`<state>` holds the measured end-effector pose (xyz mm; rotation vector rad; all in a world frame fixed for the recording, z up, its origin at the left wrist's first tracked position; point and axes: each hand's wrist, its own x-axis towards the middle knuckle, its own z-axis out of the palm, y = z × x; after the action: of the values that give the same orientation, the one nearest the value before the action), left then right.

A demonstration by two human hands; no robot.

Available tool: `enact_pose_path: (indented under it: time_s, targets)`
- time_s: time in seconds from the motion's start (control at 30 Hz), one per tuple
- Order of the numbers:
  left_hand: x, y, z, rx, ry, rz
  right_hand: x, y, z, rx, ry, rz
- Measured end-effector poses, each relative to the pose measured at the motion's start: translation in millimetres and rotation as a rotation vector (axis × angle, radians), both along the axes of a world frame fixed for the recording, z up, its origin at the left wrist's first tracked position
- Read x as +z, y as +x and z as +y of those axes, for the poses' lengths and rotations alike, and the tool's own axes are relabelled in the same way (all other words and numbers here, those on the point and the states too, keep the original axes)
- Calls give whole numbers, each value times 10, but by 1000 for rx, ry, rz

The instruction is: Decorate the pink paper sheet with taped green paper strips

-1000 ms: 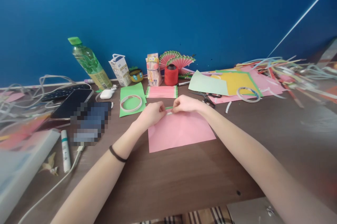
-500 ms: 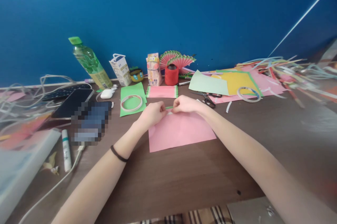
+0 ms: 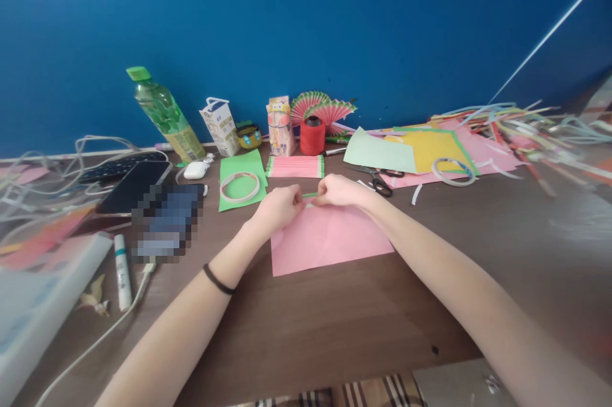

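A sheet of pink paper [image 3: 325, 241] lies on the brown table in front of me, with a green strip along its far edge. My left hand [image 3: 283, 204] pinches that far edge, fingers curled. Close beside it, my right hand [image 3: 335, 191] pinches the same edge, and a narrow gap separates the two hands. A white sliver shows at the edge between the fingertips; I cannot tell what it is. Just beyond the hands rests a pleated pink paper strip [image 3: 295, 166] with green ends.
Left are a tape roll [image 3: 240, 187] on green paper, a phone [image 3: 172, 219], a marker [image 3: 122, 273] and a green bottle [image 3: 165, 115]. Behind stand a red thread spool [image 3: 312, 137] and paper fans [image 3: 329, 112]. Scissors [image 3: 380, 184] and coloured sheets [image 3: 425, 152] lie right.
Almost nothing differs. Both hands stay on the pink paper's far edge, and the whole view has shifted very slightly.
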<state>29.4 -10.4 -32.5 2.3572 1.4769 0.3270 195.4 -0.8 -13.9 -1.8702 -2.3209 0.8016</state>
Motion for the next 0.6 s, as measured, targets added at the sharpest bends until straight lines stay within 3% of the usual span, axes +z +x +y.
enact_pose_path:
  time_s: [0.33,0.6]
  targets:
    - [12,0,-18,-4,-3,16,17,-29,-20,-8,57,-188]
    - [17,-2,-20,-15,-19,9,25,67,46,21,-31,-208]
